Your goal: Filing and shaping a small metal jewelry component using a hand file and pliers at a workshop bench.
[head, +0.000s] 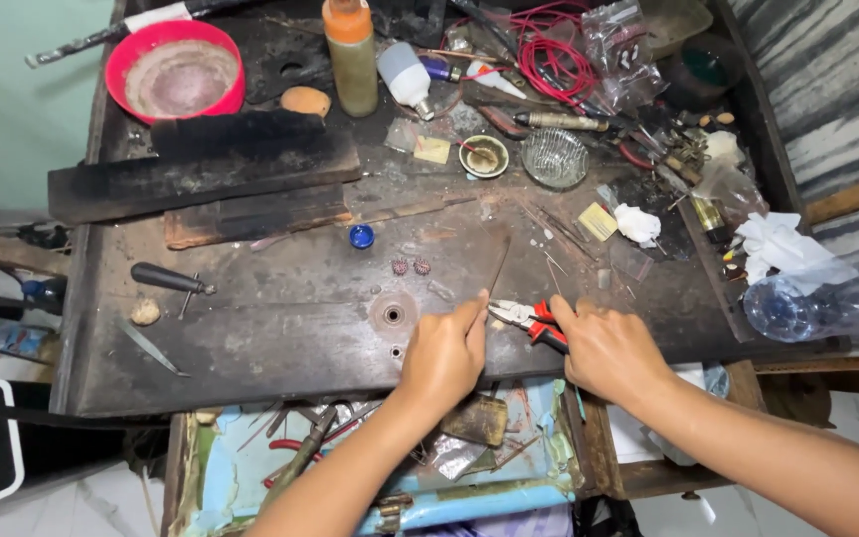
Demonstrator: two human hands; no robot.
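I see red handles on the pliers [539,323], a red bowl [177,70], a blue cap [361,236], an orange-capped bottle [352,55], red wire [554,50] and a dark, stained workbench [280,298].

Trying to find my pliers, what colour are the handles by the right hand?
Red and black handles on the pliers, under the right hand, in the head view.

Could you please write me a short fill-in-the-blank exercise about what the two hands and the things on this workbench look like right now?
1. The right hand grips pliers with ____ handles.
2. The left hand pinches a thin metal strip that rests on the dark ____.
3. The bowl at the far left corner of the bench is ____.
4. Near the middle of the bench lies a small round ____ cap.

Missing words: red; workbench; red; blue
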